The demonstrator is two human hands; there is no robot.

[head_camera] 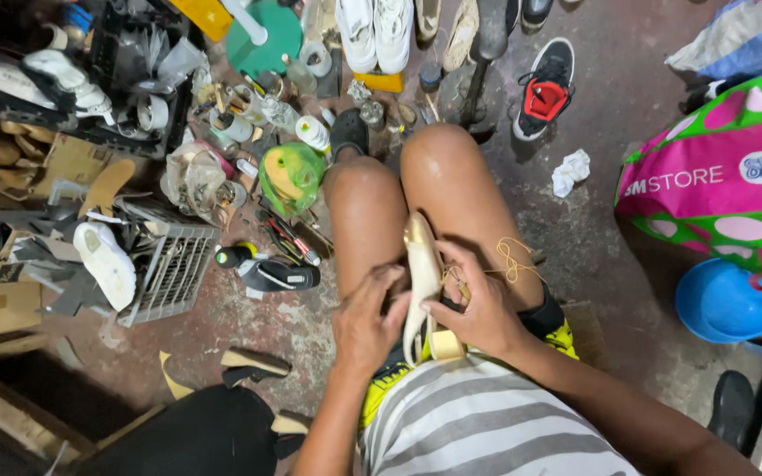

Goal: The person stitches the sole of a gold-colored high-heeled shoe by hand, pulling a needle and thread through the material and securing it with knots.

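Note:
A cream, gold-toned shoe [420, 264] stands on edge between my knees, toe pointing away from me. My left hand [365, 319] grips its left side near the heel. On the shoe's right side, my right hand [478, 308] pinches it and holds a tan thread [511, 260] that loops across my right thigh. Whether a needle is in my fingers I cannot tell. A roll of beige tape [444, 344] rests in my lap under the shoe.
To my left lie tools, bottles, a green-wrapped object [291, 176], a grey crate [169, 264] and white shoes [106, 263]. White sneakers [376, 32] and a black-and-red shoe [545, 88] sit ahead. A pink-and-green bag [716, 185] and blue bowl [721, 301] are on the right.

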